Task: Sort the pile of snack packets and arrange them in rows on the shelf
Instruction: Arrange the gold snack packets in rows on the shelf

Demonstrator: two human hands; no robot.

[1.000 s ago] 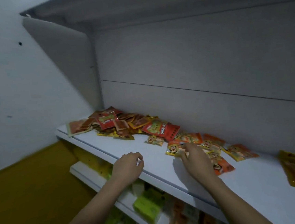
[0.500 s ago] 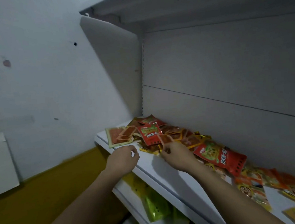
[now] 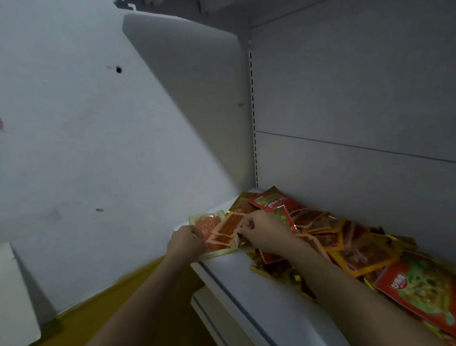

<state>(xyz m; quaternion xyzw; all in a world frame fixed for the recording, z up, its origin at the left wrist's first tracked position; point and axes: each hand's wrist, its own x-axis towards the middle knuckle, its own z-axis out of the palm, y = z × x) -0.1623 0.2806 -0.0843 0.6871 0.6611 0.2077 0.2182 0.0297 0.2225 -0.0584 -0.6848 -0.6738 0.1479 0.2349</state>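
Nearest, a large red plastic snack packet with green print [image 3: 438, 295] lies at the right of the white metal shelf [image 3: 259, 294]. Beyond it, the pile of small orange and gold foil packets [image 3: 346, 245] spreads along the grey back panel [image 3: 367, 105]. The right hand [image 3: 268, 232] pinches a small orange packet [image 3: 230, 225] at the shelf's far-left end, while the left hand [image 3: 184, 241] grips a gold-edged clear packet [image 3: 208, 227] there.

Both hands now reach the shelf's [image 3: 259, 294] left end, left hand [image 3: 186, 242] and right hand [image 3: 268, 232] pinching the small orange packets [image 3: 226, 228] there.
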